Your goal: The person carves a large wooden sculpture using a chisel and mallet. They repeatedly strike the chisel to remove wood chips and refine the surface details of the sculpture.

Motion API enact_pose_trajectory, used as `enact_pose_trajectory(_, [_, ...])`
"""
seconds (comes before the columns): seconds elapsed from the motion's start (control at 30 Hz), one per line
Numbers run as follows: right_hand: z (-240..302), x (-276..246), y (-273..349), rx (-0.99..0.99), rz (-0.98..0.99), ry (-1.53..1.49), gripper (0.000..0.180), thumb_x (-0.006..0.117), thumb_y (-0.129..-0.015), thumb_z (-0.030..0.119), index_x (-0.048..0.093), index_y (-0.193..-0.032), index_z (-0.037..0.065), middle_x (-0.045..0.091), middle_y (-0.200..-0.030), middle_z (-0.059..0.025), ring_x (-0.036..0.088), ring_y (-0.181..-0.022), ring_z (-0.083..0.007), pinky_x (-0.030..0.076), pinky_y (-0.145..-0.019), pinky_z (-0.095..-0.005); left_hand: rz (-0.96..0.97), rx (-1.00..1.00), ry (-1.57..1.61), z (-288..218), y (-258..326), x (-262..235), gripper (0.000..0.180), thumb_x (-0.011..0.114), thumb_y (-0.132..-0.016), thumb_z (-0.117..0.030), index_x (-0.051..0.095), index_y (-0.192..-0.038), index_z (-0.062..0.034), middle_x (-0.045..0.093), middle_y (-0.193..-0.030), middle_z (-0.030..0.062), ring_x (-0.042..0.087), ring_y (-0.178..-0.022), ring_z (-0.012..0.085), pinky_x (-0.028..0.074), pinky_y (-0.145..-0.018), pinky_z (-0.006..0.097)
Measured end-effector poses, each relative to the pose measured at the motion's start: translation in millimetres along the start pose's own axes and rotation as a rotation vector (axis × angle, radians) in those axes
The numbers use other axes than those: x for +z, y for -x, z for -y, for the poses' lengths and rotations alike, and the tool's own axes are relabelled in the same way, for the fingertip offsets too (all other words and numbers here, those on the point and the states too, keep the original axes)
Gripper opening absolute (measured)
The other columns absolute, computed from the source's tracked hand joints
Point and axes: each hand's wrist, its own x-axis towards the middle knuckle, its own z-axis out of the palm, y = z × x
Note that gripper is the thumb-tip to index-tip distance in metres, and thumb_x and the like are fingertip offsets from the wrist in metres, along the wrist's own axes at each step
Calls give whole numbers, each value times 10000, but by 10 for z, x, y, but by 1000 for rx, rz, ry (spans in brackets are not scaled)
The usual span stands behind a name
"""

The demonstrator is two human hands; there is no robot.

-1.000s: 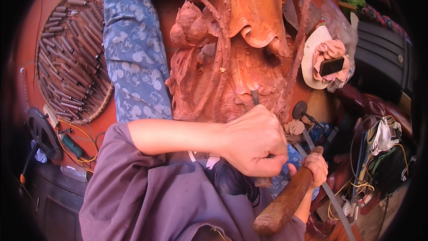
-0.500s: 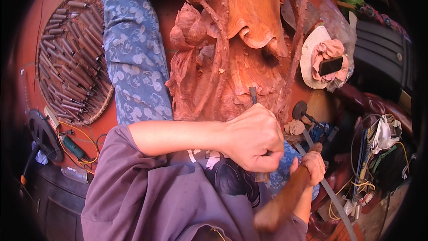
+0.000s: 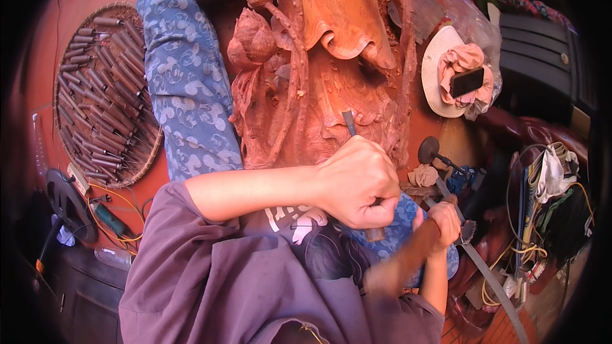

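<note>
My left hand [image 3: 360,183] is wrapped in a fist around a wood chisel. The chisel's flat metal blade [image 3: 349,122] points away from me over the carved surface; the butt of its wooden handle [image 3: 375,234] shows below the fist. My right hand [image 3: 444,226] grips a wooden mallet [image 3: 408,256], whose near end is blurred by motion and apart from the chisel. Ahead lies a large reddish wood carving [image 3: 331,86] with buds, twisting stems and a smooth orange curled leaf. Whether the blade touches the wood, I cannot tell.
A round woven tray [image 3: 155,146] of several wooden-handled tools lies at left, near a green power tool [image 3: 109,219] and cords. At right are a pale hat [image 3: 433,79] with a phone [image 3: 467,81] on cloth, a long metal bar [image 3: 488,274] and tangled cords.
The view has shifted, so the carving sits further left in the picture. The chisel blade leans a little more to the left. Both hands keep their grips, and the mallet is still blurred.
</note>
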Motion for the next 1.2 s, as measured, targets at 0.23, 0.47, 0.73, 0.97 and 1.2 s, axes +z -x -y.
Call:
enact_pose_trajectory(0.23, [-41, 39, 40, -29, -41, -11, 273, 790, -666, 12, 537, -768, 31, 582, -684, -121, 604, -617, -309, 525, -608, -390, 20, -19, -61, 8, -3, 18, 173, 599, -632, -172, 509, -527, -66, 523, -539, 94, 540, -521, 322, 430, -506, 424])
enact_pose_trajectory(0.47, [-84, 35, 102, -76, -84, -29, 277, 797, -658, 11, 545, -770, 33, 587, -685, -122, 611, -628, -311, 527, -616, -386, 25, -39, -89, 5, -22, 42, 161, 601, -605, -153, 507, -518, -56, 517, -537, 96, 546, -530, 325, 433, -504, 421])
enact_pose_trajectory(0.73, [-43, 22, 32, -23, -19, -30, 269, 785, -671, 4, 542, -781, 38, 579, -679, -108, 597, -606, -305, 522, -615, -390, 74, -120, -159, -11, -38, 27, 174, 604, -589, -154, 504, -508, -36, 521, -541, 118, 552, -543, 341, 436, -513, 430])
enact_pose_trajectory(0.97, [-24, 26, -6, -13, 38, 20, 289, 801, -656, 20, 547, -793, 31, 572, -686, -113, 576, -604, -312, 490, -588, -382, 100, -163, -246, 23, -74, -13, 184, 605, -589, -163, 511, -502, -31, 527, -535, 121, 550, -539, 342, 438, -520, 433])
enact_pose_trajectory(1.2, [13, -31, -68, 73, -26, -91, 320, 809, -659, 10, 526, -806, 35, 559, -669, -102, 562, -575, -269, 476, -564, -343, -21, 5, 5, -228, -61, 53, 168, 628, -632, -131, 518, -533, -52, 510, -538, 92, 538, -515, 315, 428, -507, 404])
